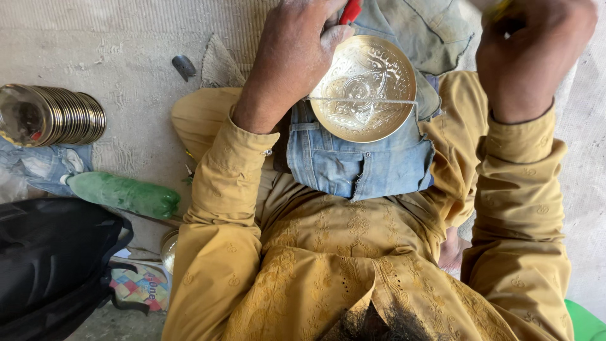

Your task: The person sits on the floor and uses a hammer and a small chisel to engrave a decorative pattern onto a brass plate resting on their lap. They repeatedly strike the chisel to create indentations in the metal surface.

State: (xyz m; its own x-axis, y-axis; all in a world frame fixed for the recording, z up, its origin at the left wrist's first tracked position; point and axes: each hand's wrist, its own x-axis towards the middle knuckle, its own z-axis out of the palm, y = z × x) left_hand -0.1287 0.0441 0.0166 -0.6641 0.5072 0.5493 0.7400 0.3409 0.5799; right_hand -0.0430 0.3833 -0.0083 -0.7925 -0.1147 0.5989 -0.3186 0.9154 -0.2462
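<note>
Left hand point(293, 57) is gripping a red-handled tool point(350, 11), fingers closed around it, thumb resting on the rim of the engraved brass plate point(364, 88). Plate is lying face-up on folded denim cloth point(353, 161) across the person's lap. Right hand point(533, 53) is raised at upper right, fist closed on something yellow-green, mostly hidden. On the floor at left: stack of metal plates point(53, 115) lying on its side, green plastic bottle point(123, 194), black bag point(53, 265).
</note>
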